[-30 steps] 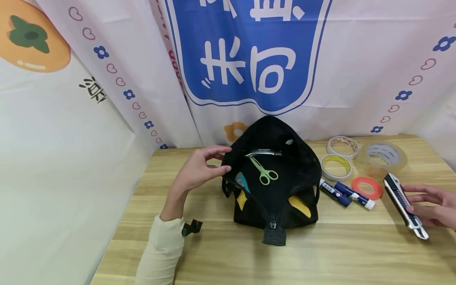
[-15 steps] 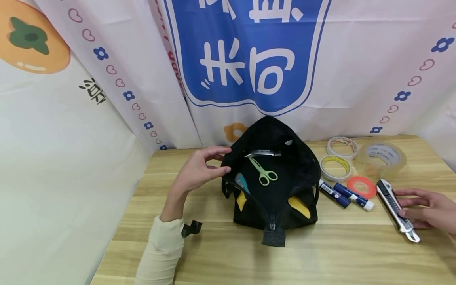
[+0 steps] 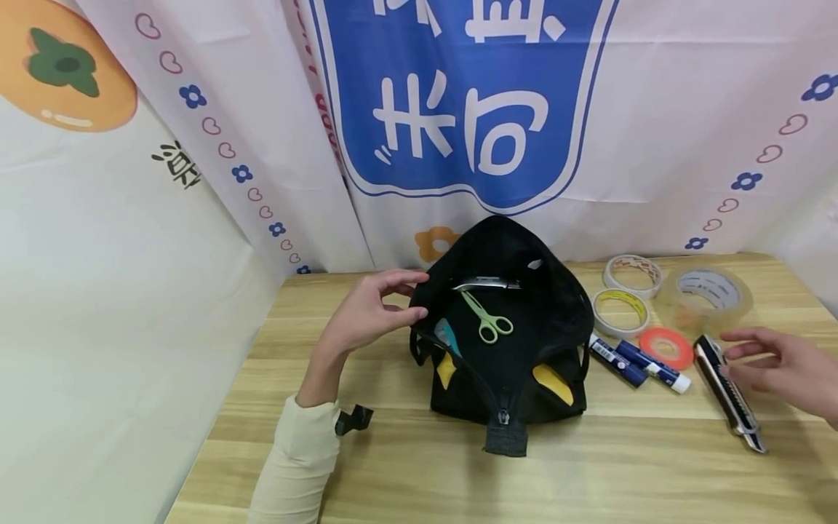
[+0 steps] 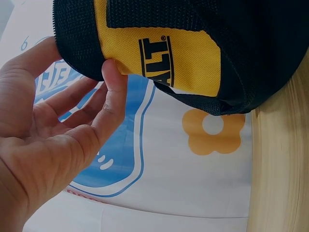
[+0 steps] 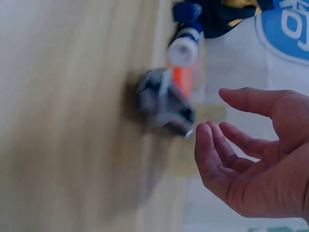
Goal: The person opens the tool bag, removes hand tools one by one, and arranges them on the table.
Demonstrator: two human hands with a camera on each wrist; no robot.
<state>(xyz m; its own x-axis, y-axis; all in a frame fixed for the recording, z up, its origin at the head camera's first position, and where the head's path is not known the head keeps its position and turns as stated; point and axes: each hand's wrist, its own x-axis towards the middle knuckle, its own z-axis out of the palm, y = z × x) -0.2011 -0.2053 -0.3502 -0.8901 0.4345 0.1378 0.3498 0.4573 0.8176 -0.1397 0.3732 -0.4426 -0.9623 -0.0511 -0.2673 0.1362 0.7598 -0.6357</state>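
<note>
A black tool bag (image 3: 458,393) with yellow panels stands unzipped in the head view. At its left rim, my left hand (image 3: 373,311) pinches the fabric between thumb and fingers; the left wrist view shows the thumb on the bag's edge (image 4: 79,43). Inside lie green-handled scissors (image 3: 487,320), a slim silver tool (image 3: 487,283) and a teal-and-clear item (image 3: 446,336) that I cannot identify. On the right, a black-and-silver utility knife (image 3: 728,393) lies on the table. My right hand (image 3: 785,367) is beside it with fingers loosely spread, apart from the knife (image 5: 164,104) in the right wrist view.
Two glue sticks (image 3: 653,366) lie right of the bag. Behind them are a red tape roll (image 3: 681,353), two narrow tape rolls (image 3: 600,314) and a wide clear tape roll (image 3: 740,309). A printed cloth (image 3: 655,145) hangs behind the wooden table (image 3: 589,480).
My right hand moved left with the utility knife, put it down beside the red tape and let go. The red tape shifted slightly left earlier. My left hand stays at the bag's rim.
</note>
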